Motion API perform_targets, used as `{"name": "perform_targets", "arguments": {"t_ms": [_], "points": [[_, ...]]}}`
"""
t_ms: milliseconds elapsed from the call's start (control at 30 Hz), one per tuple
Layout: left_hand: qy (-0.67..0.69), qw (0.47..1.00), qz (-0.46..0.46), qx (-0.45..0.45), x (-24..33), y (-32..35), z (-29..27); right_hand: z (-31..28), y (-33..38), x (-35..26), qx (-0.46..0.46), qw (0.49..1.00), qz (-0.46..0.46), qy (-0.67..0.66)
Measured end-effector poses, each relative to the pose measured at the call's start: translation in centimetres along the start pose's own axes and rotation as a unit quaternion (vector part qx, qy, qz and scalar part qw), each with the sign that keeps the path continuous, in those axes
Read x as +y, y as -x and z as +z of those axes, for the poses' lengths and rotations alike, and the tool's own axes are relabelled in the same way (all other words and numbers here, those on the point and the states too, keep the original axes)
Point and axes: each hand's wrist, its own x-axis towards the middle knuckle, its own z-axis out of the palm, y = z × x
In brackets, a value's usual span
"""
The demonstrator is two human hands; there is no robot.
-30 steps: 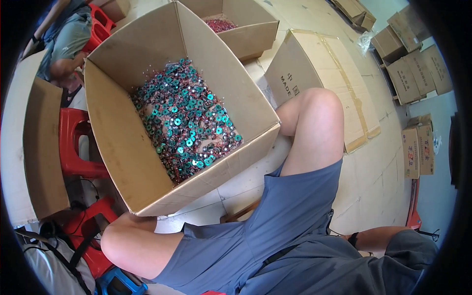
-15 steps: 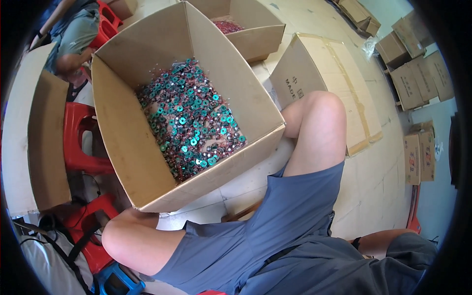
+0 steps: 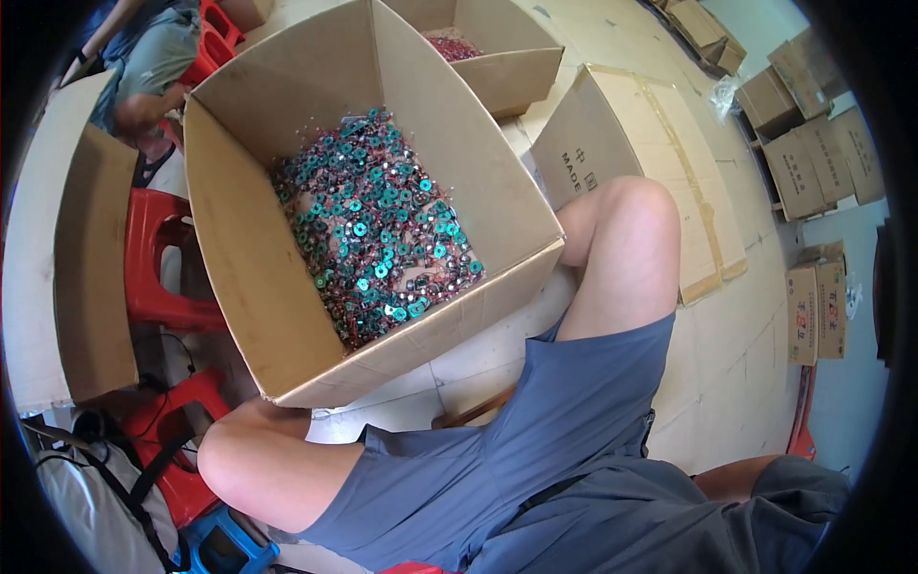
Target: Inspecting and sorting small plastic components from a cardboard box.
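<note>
Neither of my hands shows. At the lower right a bit of my right arm (image 3: 736, 480) comes out of a dark sleeve, and the hand beyond it is hidden behind my body. A large cardboard box (image 3: 430, 349) with its top open stands in front of me, between my knees. Inside lies a heap of small parts (image 3: 378, 225): shiny green discs with holes, silvery bits and thin reddish wire-like pieces. No hand touches the box or the parts.
Behind stands another open box (image 3: 516, 77) with reddish pieces. A taped carton (image 3: 674, 163) lies beyond my right knee. Red plastic stools (image 3: 153, 258), a blue stool (image 3: 225, 540) and a bag (image 3: 100, 507) are at left. Another person (image 3: 153, 77) sits far left. Cartons (image 3: 803, 163) are stacked right.
The view has shifted slightly, so the box sits a little further right. My right forearm's black wristband, visible before, is now out of sight.
</note>
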Motion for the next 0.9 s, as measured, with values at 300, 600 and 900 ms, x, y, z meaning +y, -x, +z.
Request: {"name": "perform_targets", "arguments": {"t_ms": [300,600,900], "points": [[-0.046,0.999,-0.003,0.020,1.3,-0.5,-3.1,-1.2,0.5,-2.2,-0.017,0.998,-0.022,0.052],[-0.117,0.992,-0.002,0.052,4.5,-0.8,-7.5,-3.5,1.3,-5.0,-0.011,0.992,-0.061,0.107],[-0.179,0.981,0.005,0.075,8.7,-0.4,-11.1,-4.9,4.2,-7.7,-0.004,0.984,-0.085,0.159]]}}
